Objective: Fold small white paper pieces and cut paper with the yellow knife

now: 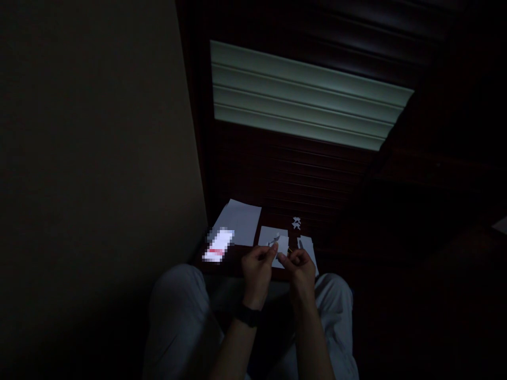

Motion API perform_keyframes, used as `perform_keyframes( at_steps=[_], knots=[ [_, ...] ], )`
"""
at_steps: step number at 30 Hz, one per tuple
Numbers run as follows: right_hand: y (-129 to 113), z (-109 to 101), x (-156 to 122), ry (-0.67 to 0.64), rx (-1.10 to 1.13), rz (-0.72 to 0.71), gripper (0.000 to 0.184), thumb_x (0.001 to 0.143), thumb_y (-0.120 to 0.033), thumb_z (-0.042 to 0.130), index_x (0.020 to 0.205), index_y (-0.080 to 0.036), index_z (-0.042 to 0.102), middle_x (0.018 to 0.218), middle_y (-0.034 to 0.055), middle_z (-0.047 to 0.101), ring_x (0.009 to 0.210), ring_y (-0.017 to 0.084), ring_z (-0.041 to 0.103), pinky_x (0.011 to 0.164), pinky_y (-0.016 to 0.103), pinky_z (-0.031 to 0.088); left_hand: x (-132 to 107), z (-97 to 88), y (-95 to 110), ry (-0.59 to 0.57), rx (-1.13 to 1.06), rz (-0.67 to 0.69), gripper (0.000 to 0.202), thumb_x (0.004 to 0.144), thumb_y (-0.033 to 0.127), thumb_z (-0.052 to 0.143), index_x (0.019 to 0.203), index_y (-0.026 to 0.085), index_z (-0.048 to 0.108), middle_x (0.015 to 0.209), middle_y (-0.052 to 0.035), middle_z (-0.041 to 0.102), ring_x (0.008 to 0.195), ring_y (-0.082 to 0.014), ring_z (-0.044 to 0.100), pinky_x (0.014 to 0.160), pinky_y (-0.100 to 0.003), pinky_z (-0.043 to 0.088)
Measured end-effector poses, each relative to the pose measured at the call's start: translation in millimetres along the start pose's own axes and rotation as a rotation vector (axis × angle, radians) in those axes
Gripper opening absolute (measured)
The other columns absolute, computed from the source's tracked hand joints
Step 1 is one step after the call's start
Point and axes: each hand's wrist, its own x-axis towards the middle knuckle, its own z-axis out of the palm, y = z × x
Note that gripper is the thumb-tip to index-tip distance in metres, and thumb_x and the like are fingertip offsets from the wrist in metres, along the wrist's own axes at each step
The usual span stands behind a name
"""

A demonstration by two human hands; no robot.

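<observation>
Between the thumb and fingers of my left hand (257, 266) is a small piece of white paper (283, 244). A dark band (249, 315) circles that wrist. My right hand (299, 266) is closed right beside it, its thumb near the paper's lower edge. A short yellowish sliver (290, 250) shows by its fingers, but the dim light hides what it belongs to. Under both hands lies a larger white sheet (267, 232). Just right of my right hand are more cut paper pieces (308, 248).
A low dark table (233, 266) stands before my knees. On it are a stack of white paper (243, 219), a lit, blurred phone screen (219, 245) and small paper scraps (297, 222). A wall (99, 132) rises at left; a slatted panel (293, 95) is behind.
</observation>
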Motion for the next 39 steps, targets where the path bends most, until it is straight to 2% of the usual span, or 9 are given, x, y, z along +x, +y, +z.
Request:
perform_keyframes(
  at_steps=[6,10,16,20,23,26,30,33,39],
  knots=[
    [0.9,0.4,1.8,-0.006,-0.034,-0.057,0.036,0.058,-0.029,0.078,0.064,-0.020,0.043,0.059,-0.0071,0.050,0.056,0.009,0.049,0.057,0.022,0.040,3.2,-2.1,-2.7,-0.033,0.012,0.014,0.024,0.070,0.037,0.068,0.059,0.015,0.064,0.059,0.0002,0.057,0.060,-0.0128,0.050,0.056,-0.023,0.037],
    [-0.4,-1.5,2.2,0.061,-0.029,-0.084,0.040,0.058,-0.025,0.078,0.062,-0.020,0.038,0.056,-0.0093,0.040,0.051,0.007,0.041,0.053,0.020,0.036,4.8,-2.6,-1.2,-0.131,-0.030,-0.086,0.025,0.068,0.039,0.070,0.062,0.014,0.067,0.056,0.0008,0.056,0.054,-0.0110,0.047,0.051,-0.022,0.033],
    [-2.1,-1.4,2.9,0.079,0.017,-0.075,0.046,0.055,-0.023,0.078,0.060,-0.021,0.032,0.056,-0.0091,0.040,0.050,0.007,0.038,0.049,0.019,0.035,2.8,-1.6,1.7,-0.246,-0.096,-0.195,0.031,0.063,0.041,0.072,0.054,0.013,0.064,0.049,0.0031,0.049,0.048,-0.0074,0.039,0.046,-0.021,0.027],
    [-4.5,-1.9,2.8,-0.005,-0.049,-0.047,0.040,0.056,-0.027,0.078,0.060,-0.020,0.039,0.057,-0.0076,0.045,0.053,0.008,0.045,0.052,0.020,0.039,5.7,-4.8,1.3,-0.241,-0.118,-0.217,0.030,0.062,0.041,0.072,0.055,0.013,0.064,0.049,0.0028,0.050,0.047,-0.0072,0.039,0.045,-0.021,0.025],
    [-9.1,-7.5,3.4,-0.132,-0.069,0.042,0.038,0.053,-0.031,0.080,0.062,-0.019,0.045,0.062,-0.0043,0.057,0.058,0.012,0.055,0.055,0.023,0.043,10.8,-9.1,-0.7,-0.180,-0.133,-0.239,0.031,0.059,0.041,0.074,0.053,0.013,0.062,0.050,0.0025,0.050,0.046,-0.0068,0.039,0.044,-0.021,0.025],
    [-12.8,-16.4,6.0,-0.188,-0.039,0.142,0.037,0.054,-0.033,0.081,0.067,-0.019,0.049,0.068,-0.0006,0.065,0.067,0.018,0.063,0.061,0.028,0.049,14.8,-12.4,-4.8,-0.136,-0.136,-0.263,0.036,0.057,0.043,0.075,0.049,0.013,0.057,0.047,0.0043,0.046,0.044,-0.0055,0.035,0.044,-0.021,0.023],
    [-11.6,-20.2,8.7,-0.106,0.012,0.132,0.035,0.060,-0.035,0.078,0.079,-0.019,0.053,0.072,0.0026,0.068,0.069,0.019,0.065,0.065,0.032,0.050,14.8,-13.2,-11.8,-0.153,-0.104,-0.290,0.041,0.057,0.048,0.074,0.049,0.013,0.054,0.045,0.0057,0.042,0.043,-0.0049,0.032,0.043,-0.020,0.022],
    [-7.9,-17.1,8.1,-0.055,0.017,0.097,0.039,0.060,-0.035,0.078,0.087,-0.019,0.055,0.076,0.0032,0.068,0.070,0.018,0.065,0.063,0.030,0.051,12.8,-13.0,-14.8,-0.226,-0.078,-0.319,0.041,0.058,0.050,0.073,0.050,0.013,0.055,0.045,0.0055,0.040,0.042,-0.0048,0.030,0.043,-0.020,0.021],
    [0.5,-21.6,9.5,-0.040,-0.057,0.022,0.038,0.059,-0.035,0.078,0.086,-0.018,0.056,0.054,-0.0055,0.058,0.050,0.011,0.054,0.052,0.023,0.044,10.2,-14.1,-8.9,-0.370,-0.036,-0.323,0.036,0.054,0.045,0.076,0.053,0.013,0.061,0.051,0.0032,0.048,0.046,-0.0062,0.036,0.044,-0.020,0.023]
  ],
)
